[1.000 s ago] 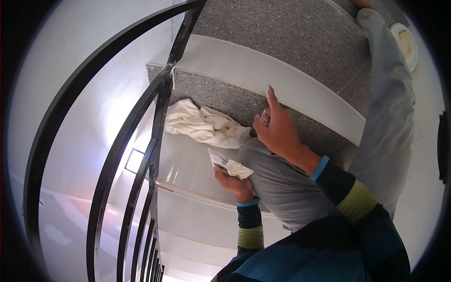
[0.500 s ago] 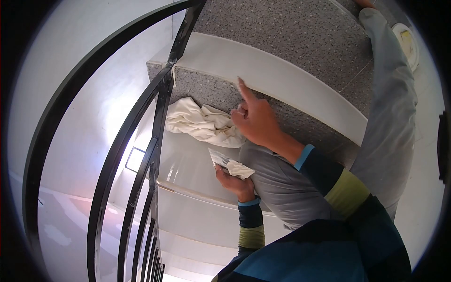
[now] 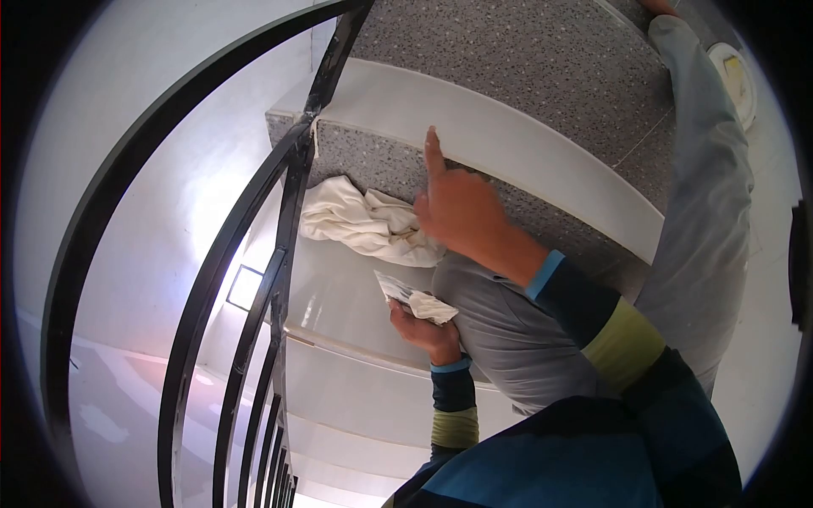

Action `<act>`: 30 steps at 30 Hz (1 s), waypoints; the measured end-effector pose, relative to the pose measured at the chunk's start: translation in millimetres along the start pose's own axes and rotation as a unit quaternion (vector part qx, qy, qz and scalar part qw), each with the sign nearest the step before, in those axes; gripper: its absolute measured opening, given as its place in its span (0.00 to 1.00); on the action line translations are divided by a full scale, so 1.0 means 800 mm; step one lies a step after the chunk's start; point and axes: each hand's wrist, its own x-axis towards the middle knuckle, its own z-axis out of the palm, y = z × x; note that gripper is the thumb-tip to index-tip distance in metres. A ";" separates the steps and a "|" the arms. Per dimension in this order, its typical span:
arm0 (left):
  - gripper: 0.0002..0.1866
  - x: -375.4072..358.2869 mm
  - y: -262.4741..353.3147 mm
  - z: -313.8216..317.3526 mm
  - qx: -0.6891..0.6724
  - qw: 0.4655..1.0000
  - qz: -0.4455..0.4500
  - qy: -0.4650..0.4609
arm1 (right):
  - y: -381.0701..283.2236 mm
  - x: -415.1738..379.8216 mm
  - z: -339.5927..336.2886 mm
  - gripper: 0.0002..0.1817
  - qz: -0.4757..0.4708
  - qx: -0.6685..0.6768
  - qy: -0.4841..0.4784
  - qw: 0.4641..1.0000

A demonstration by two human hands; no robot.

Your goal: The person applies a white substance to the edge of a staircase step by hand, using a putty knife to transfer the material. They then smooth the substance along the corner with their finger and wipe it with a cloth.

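Note:
My left hand [image 3: 426, 334] is closed round a thin, flat piece [image 3: 394, 288] that carries a lump of whitish paste [image 3: 432, 306]. What kind of piece it is, I cannot make out. My right hand [image 3: 464, 207] has its index finger stretched out, with the tip at the lower edge of the white curved stair riser [image 3: 500, 127]. The other fingers are curled and mostly hidden; nothing shows in them. A crumpled cream cloth [image 3: 364, 222] lies on the step just left of my right hand.
A black metal railing [image 3: 229, 216] runs along the left, beside the stairs. Grey speckled stone [image 3: 508, 51] covers the upper tread. My bent knee [image 3: 483, 313] is close to both hands. A round white lid or container [image 3: 735, 80] with yellowish residue stands at the upper right.
My right hand has shifted slightly, its index fingertip moving a little up and the back of the hand turning more into view. The left hand and the cloth stay in place.

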 end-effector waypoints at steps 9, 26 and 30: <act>0.15 -0.010 0.007 0.007 0.028 1.000 -0.002 -0.013 | -0.010 -0.022 -0.006 0.38 0.063 0.293 0.052 0.953; 0.18 0.000 -0.001 -0.019 -0.005 0.998 -0.029 -0.064 | -0.017 0.008 0.021 0.39 -0.089 0.281 -0.009 0.955; 0.19 -0.001 -0.002 -0.017 0.019 0.999 -0.009 -0.039 | -0.025 0.019 0.020 0.38 -0.025 0.194 0.063 0.979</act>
